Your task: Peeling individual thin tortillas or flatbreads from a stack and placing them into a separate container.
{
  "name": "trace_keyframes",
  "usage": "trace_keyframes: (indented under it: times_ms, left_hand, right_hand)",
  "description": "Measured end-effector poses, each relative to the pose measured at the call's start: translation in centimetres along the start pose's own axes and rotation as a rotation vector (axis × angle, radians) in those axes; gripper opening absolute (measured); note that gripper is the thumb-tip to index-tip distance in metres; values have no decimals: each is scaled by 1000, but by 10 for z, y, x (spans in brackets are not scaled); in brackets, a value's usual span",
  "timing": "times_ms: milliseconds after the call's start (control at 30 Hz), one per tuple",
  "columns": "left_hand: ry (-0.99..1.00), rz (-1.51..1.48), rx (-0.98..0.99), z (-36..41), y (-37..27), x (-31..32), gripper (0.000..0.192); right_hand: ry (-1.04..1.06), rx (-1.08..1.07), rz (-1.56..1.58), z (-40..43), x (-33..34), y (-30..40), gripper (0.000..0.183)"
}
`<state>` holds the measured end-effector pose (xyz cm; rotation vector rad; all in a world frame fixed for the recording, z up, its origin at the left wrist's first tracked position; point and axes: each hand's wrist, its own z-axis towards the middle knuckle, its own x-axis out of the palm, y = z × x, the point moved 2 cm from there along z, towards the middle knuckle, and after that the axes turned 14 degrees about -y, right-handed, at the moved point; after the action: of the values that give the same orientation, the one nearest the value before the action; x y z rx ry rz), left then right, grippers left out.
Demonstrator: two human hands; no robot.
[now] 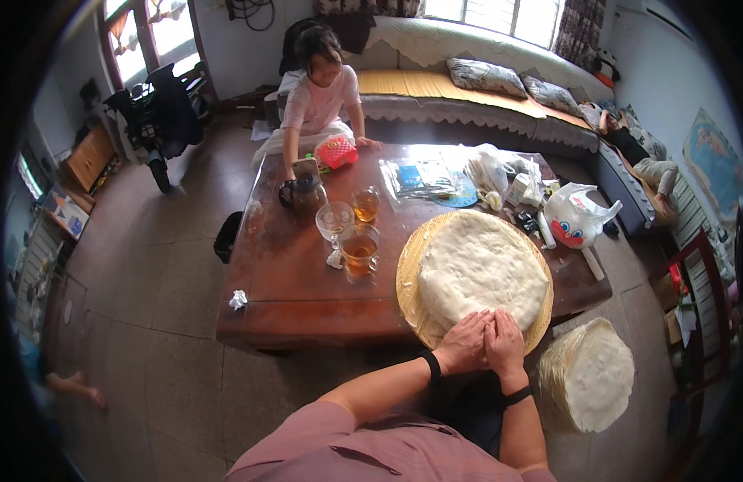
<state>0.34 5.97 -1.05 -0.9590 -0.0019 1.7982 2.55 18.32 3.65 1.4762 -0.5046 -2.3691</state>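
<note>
A thick, pale round of flatbread or dough point(480, 265) lies on a round woven tray point(409, 301) at the near right of the red-brown wooden table. Its top is dimpled and uneven. My left hand point(466, 341) and my right hand point(504, 338) meet side by side at its near edge. Their fingers lie together over the rim, fingertips on the pale surface; the thumbs are hidden, so a pinch cannot be made out. Right of my right forearm stands a tall stack of thin, ragged-edged flatbreads point(597, 376), lower than the tabletop.
Glass mugs of tea point(359, 250), a glass bowl point(335, 221) and a dark-lidded pot point(309, 196) stand left of the tray. Plastic bags point(573, 214) crowd the table's right end. A person point(323, 99) leans on the far-left edge; another lies on the sofa point(633, 144).
</note>
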Motion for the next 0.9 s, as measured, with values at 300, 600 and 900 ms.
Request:
trace_keyframes:
  times_ms: [300,600,900]
  left_hand:
    - [9,-8,1,-6,-1,9,73]
    - [-1,-18,-16,0,0,2,72]
    - [8,-41,-21,0,-6,1,71]
  right_hand:
    - [-260,-212,93,-7,10,-10,17]
    - [-270,-204,83,-2,10,-6,16]
    - [12,27,7,-5,-2,-4,40]
